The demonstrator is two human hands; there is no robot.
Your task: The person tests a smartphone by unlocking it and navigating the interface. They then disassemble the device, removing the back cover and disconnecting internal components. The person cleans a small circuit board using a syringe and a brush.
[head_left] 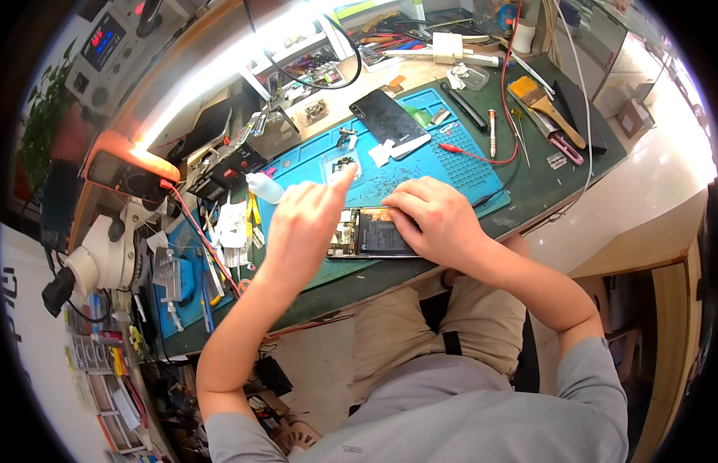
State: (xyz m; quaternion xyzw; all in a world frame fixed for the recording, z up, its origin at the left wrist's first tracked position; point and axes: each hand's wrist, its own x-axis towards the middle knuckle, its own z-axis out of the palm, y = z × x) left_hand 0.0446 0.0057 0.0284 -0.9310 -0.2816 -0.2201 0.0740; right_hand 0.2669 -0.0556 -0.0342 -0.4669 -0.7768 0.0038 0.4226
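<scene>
An opened phone (382, 236) lies at the front edge of the blue work mat (301, 164), its dark battery and circuit board bare. My right hand (436, 218) grips its right part, fingers bent over the far edge and thumb on the battery. Left of it, my left hand (301, 230) is raised over the mat, with the index finger stretched toward a small clear tray (354, 171) of tiny parts and the other fingers curled. I see nothing held in it. Beyond the tray rests a black phone panel (390, 123).
A white squeeze bottle (265, 187) stands left of my left hand. Red test leads (471, 154) run across the mat's right side. A brush (545, 108) lies at the far right. A multimeter (127, 168) and a microscope (100, 258) stand at the left.
</scene>
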